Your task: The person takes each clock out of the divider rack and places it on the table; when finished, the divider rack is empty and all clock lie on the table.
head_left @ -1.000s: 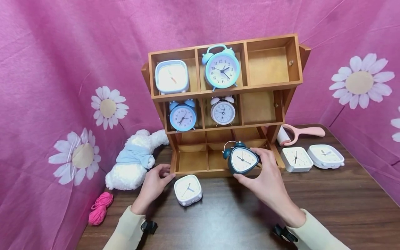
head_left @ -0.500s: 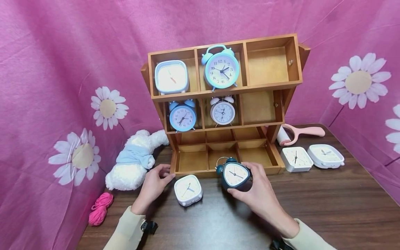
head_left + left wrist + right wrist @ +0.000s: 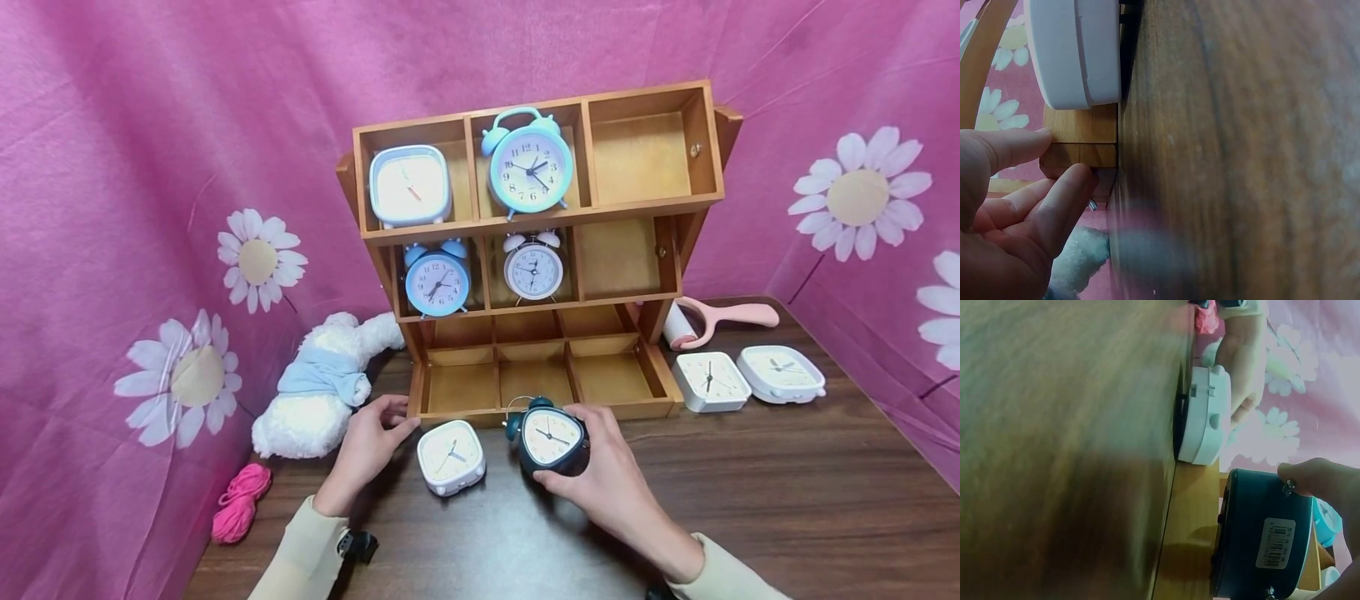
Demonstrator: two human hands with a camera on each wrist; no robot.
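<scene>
My right hand [image 3: 607, 471] grips a dark teal alarm clock [image 3: 550, 437] with a rounded triangular face and twin bells. The clock hangs a little above the table in front of the wooden shelf [image 3: 540, 414]; its barcode label [image 3: 1275, 543] shows in the right wrist view. At the shelf's lower left corner my left hand [image 3: 369, 446] pinches the wood between thumb and fingers, as the left wrist view [image 3: 1079, 153] shows. Between the hands a white square clock [image 3: 452, 457] lies on the table, face up.
Upper shelf compartments hold a white clock [image 3: 410, 185], a turquoise one [image 3: 530, 169], a blue one [image 3: 437, 283] and a pale one [image 3: 533, 271]. Right: two white clocks [image 3: 712, 382] and a pink lint roller [image 3: 723, 318]. Left: a plush toy [image 3: 318, 387] and pink yarn [image 3: 242, 504].
My right hand has brought the teal clock from over the shelf's bottom row leftward and toward me, to in front of the shelf. The left hand has stayed on the corner.
</scene>
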